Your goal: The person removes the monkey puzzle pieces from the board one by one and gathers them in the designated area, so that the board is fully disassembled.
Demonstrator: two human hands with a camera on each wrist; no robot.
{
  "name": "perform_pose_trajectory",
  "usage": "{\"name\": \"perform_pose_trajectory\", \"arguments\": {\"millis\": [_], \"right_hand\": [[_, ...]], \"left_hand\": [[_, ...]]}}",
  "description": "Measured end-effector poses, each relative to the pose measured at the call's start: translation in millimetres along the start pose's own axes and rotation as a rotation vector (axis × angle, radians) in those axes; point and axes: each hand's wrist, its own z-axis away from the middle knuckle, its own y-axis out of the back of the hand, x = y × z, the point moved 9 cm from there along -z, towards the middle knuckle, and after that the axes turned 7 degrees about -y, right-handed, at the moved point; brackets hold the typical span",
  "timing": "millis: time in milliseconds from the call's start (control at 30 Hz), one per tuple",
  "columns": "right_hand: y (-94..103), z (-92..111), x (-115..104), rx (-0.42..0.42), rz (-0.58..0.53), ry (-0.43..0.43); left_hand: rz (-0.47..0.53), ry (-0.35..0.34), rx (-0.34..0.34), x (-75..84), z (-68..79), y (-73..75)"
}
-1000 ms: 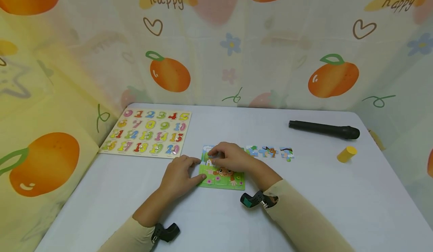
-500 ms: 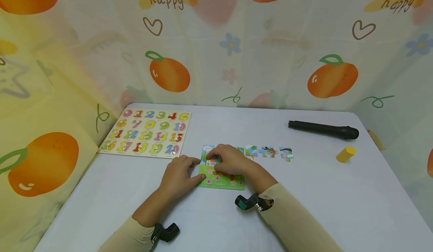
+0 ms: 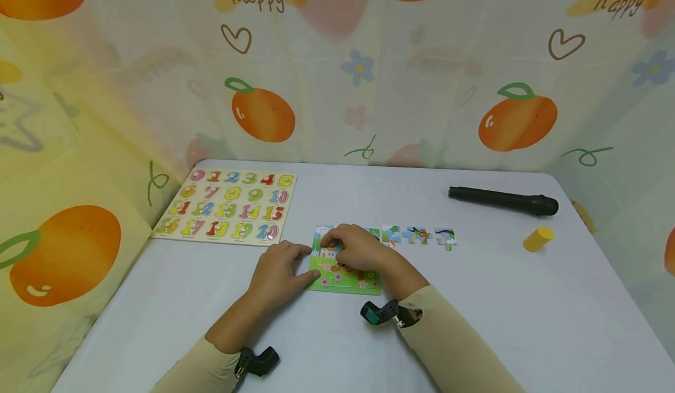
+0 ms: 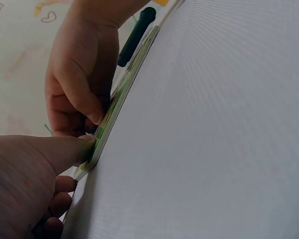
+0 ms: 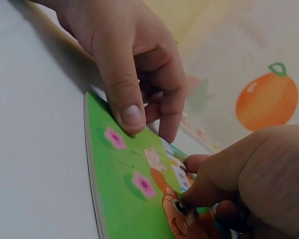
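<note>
A small jigsaw puzzle (image 3: 343, 284) with a green frame and a cartoon animal, pink flowers and a white house lies mid-table. My left hand (image 3: 276, 273) steadies its left side, thumb on the frame's top and index finger at the far left edge. Over the upper part, my right hand (image 3: 358, 248) has thumb and index finger bent around the house piece (image 5: 180, 174), while its other fingers curl under the palm. That hand covers much of the puzzle's top. Loose jigsaw pieces (image 3: 419, 236) lie in a row just to the right.
A wooden number board (image 3: 227, 208) lies at the back left. On the right are a black microphone (image 3: 503, 200) and a yellow cylinder (image 3: 538, 239). A fruit-printed curtain (image 3: 316, 71) hangs behind the white table (image 3: 474, 323).
My right hand has shifted slightly, its wrist moving left and toward me, and more of the house piece shows beneath its fingers. The left hand stays put at the puzzle's edge.
</note>
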Motion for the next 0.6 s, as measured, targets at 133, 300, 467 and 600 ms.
{"name": "perform_pose_trajectory", "arguments": {"millis": [133, 300, 467, 600], "right_hand": [[0.7, 0.4, -1.3, 0.005, -0.027, -0.010], [0.2, 0.3, -0.7, 0.008, -0.076, -0.038], [-0.4, 1.1, 0.5, 0.013, -0.099, -0.046], [-0.1, 2.9, 1.5, 0.017, -0.096, -0.040]], "left_hand": [[0.002, 0.000, -0.002, -0.2, 0.0, -0.1], [0.008, 0.009, -0.004, -1.7, -0.9, -0.2], [0.014, 0.017, -0.007, -3.5, -0.8, -0.4], [0.020, 0.016, -0.006, -2.2, -0.9, -0.4]]}}
